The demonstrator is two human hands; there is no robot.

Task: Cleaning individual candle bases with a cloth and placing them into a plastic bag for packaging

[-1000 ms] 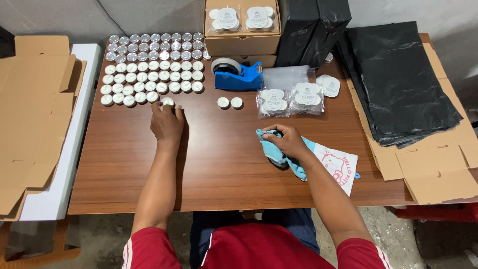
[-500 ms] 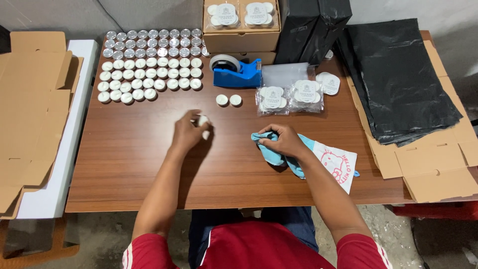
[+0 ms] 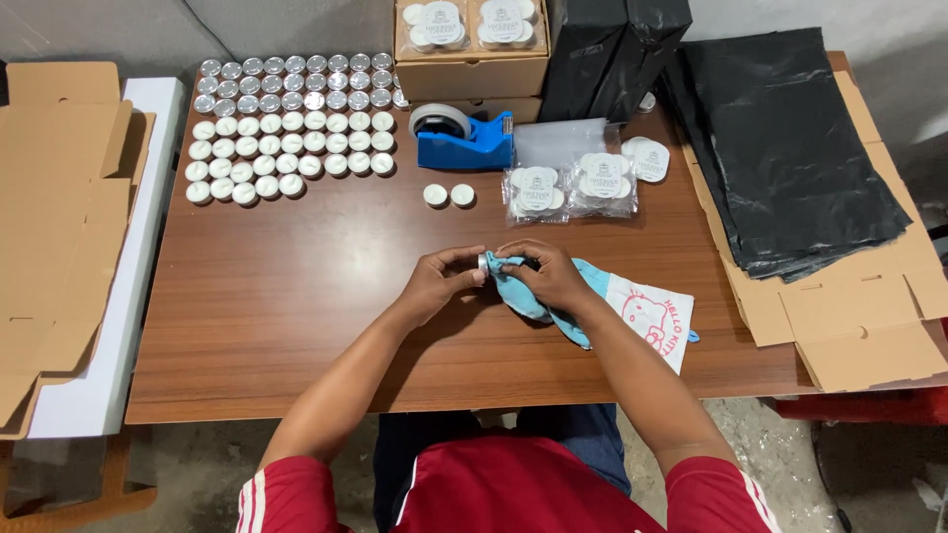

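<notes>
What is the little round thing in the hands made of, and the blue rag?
The little round cup, pinched in the left hand, looks like thin shiny metal, probably aluminium: its rim glints silver. The blue rag under the right hand looks like soft matte cloth, since it folds and crumples.

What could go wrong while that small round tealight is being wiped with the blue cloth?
The small round tealight is pinched only at the left hand fingertips while the right hand rubs it with the blue cloth; it might slip onto the brown wooden table. The cloth's trailing white end lies near the table edge and may slide off.
</notes>
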